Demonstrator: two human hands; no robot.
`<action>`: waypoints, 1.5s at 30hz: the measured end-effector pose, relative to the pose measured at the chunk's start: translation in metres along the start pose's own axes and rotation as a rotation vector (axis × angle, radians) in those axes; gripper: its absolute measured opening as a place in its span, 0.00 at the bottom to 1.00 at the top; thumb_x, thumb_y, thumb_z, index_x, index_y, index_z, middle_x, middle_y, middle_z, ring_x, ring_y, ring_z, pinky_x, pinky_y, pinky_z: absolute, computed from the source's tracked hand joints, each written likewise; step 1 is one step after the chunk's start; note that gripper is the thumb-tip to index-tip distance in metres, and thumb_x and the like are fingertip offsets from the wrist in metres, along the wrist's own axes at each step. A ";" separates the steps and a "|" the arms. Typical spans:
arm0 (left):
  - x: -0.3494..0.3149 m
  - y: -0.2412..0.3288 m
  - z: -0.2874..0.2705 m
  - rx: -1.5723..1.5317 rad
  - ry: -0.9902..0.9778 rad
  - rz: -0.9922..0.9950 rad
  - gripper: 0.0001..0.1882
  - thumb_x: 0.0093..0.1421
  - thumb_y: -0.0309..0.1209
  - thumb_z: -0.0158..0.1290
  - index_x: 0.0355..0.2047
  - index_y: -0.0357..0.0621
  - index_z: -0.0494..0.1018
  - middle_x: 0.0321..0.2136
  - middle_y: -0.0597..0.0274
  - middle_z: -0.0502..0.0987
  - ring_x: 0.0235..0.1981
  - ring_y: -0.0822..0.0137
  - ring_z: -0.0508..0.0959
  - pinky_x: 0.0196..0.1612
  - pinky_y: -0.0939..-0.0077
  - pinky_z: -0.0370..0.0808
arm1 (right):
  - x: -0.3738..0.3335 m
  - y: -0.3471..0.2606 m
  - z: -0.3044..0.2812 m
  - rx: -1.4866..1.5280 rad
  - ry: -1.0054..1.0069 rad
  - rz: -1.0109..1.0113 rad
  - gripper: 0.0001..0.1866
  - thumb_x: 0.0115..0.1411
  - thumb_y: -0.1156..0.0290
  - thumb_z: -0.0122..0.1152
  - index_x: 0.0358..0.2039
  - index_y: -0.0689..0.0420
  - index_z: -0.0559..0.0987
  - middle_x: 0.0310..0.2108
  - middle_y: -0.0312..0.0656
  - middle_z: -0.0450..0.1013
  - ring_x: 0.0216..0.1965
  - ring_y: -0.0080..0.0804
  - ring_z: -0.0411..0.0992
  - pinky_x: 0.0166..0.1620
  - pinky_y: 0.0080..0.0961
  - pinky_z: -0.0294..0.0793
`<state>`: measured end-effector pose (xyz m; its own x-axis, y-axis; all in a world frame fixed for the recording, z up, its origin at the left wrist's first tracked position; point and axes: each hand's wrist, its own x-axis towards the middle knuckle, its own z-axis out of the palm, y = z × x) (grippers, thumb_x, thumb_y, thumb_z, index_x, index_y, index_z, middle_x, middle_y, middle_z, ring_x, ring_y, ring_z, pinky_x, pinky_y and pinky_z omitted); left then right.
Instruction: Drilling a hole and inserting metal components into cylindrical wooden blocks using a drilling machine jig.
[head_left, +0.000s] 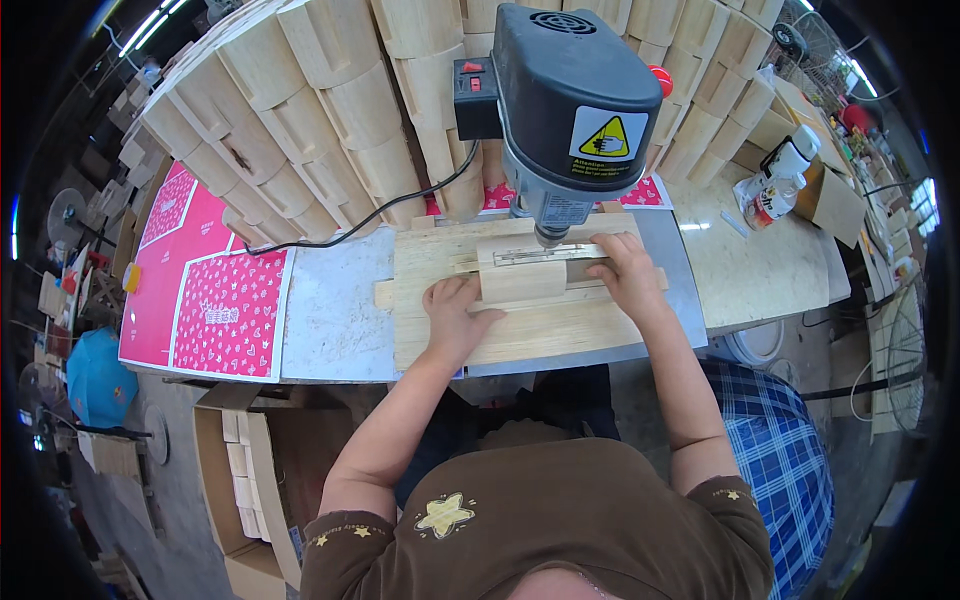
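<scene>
A light, rounded wooden block [522, 284] lies on a pale wooden board [480, 343] beneath the chuck of a black-topped bench drill press [575, 95]. Along the block's top runs a slim metal strip [545, 254] with slot-like lines. My left hand [458, 318] is closed at the block's left end, fingers curled and thumb pressed by its near edge. At the other end, my right hand [630, 272] pinches the strip's right end between thumb and fingers. The drill's tip is just above the strip; whether it touches, I cannot tell.
Stacked wooden blocks [330, 90] rise behind the drill press. A black cable [385, 208] crosses the table's left side beside pink printed sheets [228, 315]. A cardboard box [225, 480] with wooden pieces stands low left; a plaid-covered seat [775, 450] is at right. Bottles [780, 180] stand far right.
</scene>
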<state>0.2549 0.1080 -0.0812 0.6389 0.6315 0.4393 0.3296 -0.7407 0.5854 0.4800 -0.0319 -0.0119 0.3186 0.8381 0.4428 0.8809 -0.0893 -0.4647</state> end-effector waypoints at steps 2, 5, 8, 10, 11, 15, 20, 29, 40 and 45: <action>0.000 -0.006 -0.005 0.004 -0.038 -0.011 0.27 0.37 0.38 0.64 0.41 0.47 0.74 0.30 0.65 0.72 0.40 0.62 0.69 0.51 0.62 0.54 | 0.001 -0.003 0.000 0.065 0.002 0.005 0.22 0.43 0.80 0.63 0.41 0.60 0.71 0.38 0.47 0.71 0.43 0.46 0.67 0.46 0.34 0.67; 0.000 -0.009 -0.004 -0.008 -0.067 -0.006 0.24 0.38 0.37 0.64 0.39 0.48 0.75 0.28 0.66 0.73 0.38 0.63 0.70 0.52 0.63 0.55 | 0.008 0.000 -0.007 0.232 0.077 -0.011 0.24 0.46 0.79 0.63 0.46 0.58 0.69 0.41 0.45 0.70 0.45 0.41 0.68 0.48 0.31 0.66; 0.000 -0.010 -0.004 -0.048 -0.049 0.017 0.23 0.39 0.36 0.64 0.38 0.48 0.75 0.27 0.65 0.72 0.36 0.63 0.69 0.51 0.63 0.55 | 0.040 -0.012 -0.037 0.569 0.323 0.046 0.26 0.52 0.76 0.60 0.52 0.57 0.65 0.43 0.40 0.69 0.45 0.30 0.67 0.49 0.27 0.66; 0.001 -0.007 -0.003 -0.076 -0.046 0.032 0.23 0.39 0.35 0.64 0.38 0.48 0.75 0.27 0.65 0.72 0.35 0.63 0.69 0.50 0.63 0.56 | 0.082 -0.007 -0.072 0.607 0.479 0.044 0.25 0.57 0.67 0.57 0.54 0.56 0.63 0.43 0.38 0.68 0.45 0.28 0.66 0.45 0.26 0.68; 0.001 -0.008 -0.004 -0.072 -0.045 0.038 0.23 0.39 0.35 0.64 0.38 0.48 0.75 0.26 0.65 0.72 0.35 0.62 0.69 0.49 0.64 0.57 | 0.102 -0.027 -0.089 0.611 0.481 0.041 0.21 0.59 0.63 0.54 0.50 0.57 0.66 0.39 0.38 0.70 0.41 0.26 0.67 0.42 0.24 0.69; 0.003 -0.007 -0.003 -0.084 -0.015 0.080 0.23 0.38 0.33 0.64 0.39 0.47 0.75 0.25 0.64 0.72 0.32 0.62 0.69 0.45 0.67 0.61 | 0.145 -0.053 -0.111 0.354 0.237 0.169 0.16 0.61 0.59 0.48 0.34 0.60 0.74 0.22 0.39 0.70 0.27 0.22 0.66 0.31 0.21 0.66; 0.003 -0.011 -0.003 -0.084 -0.012 0.095 0.23 0.38 0.32 0.64 0.38 0.46 0.75 0.23 0.65 0.71 0.30 0.61 0.69 0.42 0.68 0.62 | 0.093 -0.081 -0.115 0.102 0.459 -0.075 0.12 0.57 0.66 0.50 0.23 0.61 0.73 0.15 0.43 0.63 0.18 0.28 0.61 0.25 0.23 0.63; 0.002 -0.010 -0.002 -0.066 -0.049 0.097 0.26 0.36 0.33 0.64 0.39 0.43 0.74 0.25 0.64 0.70 0.32 0.61 0.69 0.44 0.65 0.61 | -0.014 -0.043 -0.011 0.038 0.574 -0.172 0.05 0.48 0.80 0.56 0.29 0.61 0.76 0.23 0.44 0.70 0.23 0.38 0.68 0.28 0.30 0.65; 0.000 -0.010 -0.001 -0.040 -0.040 0.073 0.25 0.36 0.34 0.63 0.39 0.43 0.74 0.25 0.65 0.70 0.33 0.61 0.69 0.45 0.65 0.59 | 0.062 -0.091 -0.091 0.126 0.598 -0.094 0.05 0.51 0.74 0.56 0.22 0.61 0.73 0.15 0.46 0.67 0.20 0.37 0.69 0.26 0.29 0.66; 0.016 0.017 0.026 -0.112 -0.110 0.063 0.26 0.38 0.36 0.63 0.40 0.42 0.74 0.31 0.61 0.72 0.38 0.58 0.69 0.48 0.62 0.59 | 0.153 -0.044 -0.102 -0.040 0.545 0.033 0.15 0.56 0.62 0.52 0.24 0.63 0.73 0.16 0.44 0.67 0.20 0.28 0.67 0.26 0.24 0.65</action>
<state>0.2889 0.0993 -0.0821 0.7304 0.5511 0.4036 0.2110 -0.7440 0.6340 0.5256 0.0449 0.1548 0.4720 0.4356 0.7665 0.8767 -0.1402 -0.4601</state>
